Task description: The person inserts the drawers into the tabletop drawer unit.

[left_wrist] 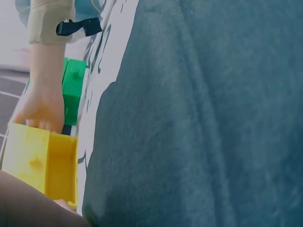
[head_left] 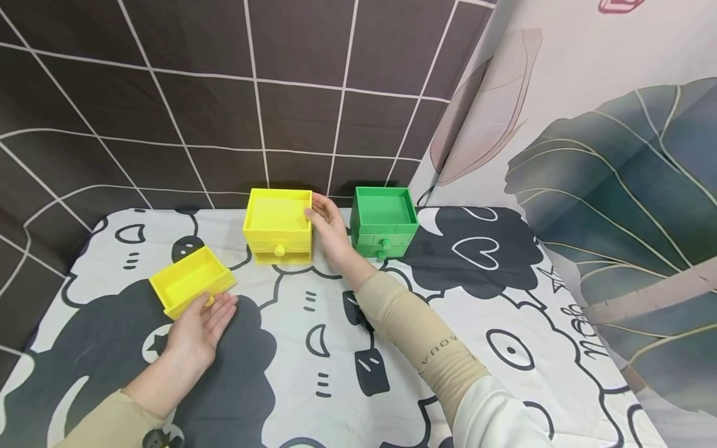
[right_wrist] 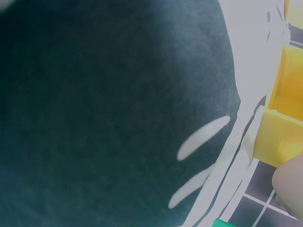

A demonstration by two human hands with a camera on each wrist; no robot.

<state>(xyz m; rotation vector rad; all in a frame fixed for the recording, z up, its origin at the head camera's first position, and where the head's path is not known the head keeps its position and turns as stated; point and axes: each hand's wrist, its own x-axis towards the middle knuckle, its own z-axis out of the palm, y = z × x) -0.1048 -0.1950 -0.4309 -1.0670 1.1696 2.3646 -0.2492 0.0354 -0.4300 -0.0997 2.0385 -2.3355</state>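
Note:
A small yellow cabinet [head_left: 278, 236] stands on the patterned cloth, with one knobbed drawer in its upper slot and its lower slot hollow. My right hand [head_left: 332, 233] grips the cabinet's right wall, thumb over the top rim and fingers along the outside. To the left lies a pulled-out yellow drawer [head_left: 193, 280], turned at an angle, its hollow side up. Right at that drawer's front knob is my left hand [head_left: 196, 330], palm turned up and fingers loosely extended. In the left wrist view the cabinet [left_wrist: 28, 153] shows its hollow lower slot.
Just right of the yellow cabinet stands a similar green cabinet [head_left: 383, 224] with knobbed drawers, close to my right forearm. A dark gridded cloth [head_left: 218, 112] hangs behind, and a leaf-patterned curtain [head_left: 616, 186] hangs at the right. The cloth [head_left: 347, 423] has cartoon figures.

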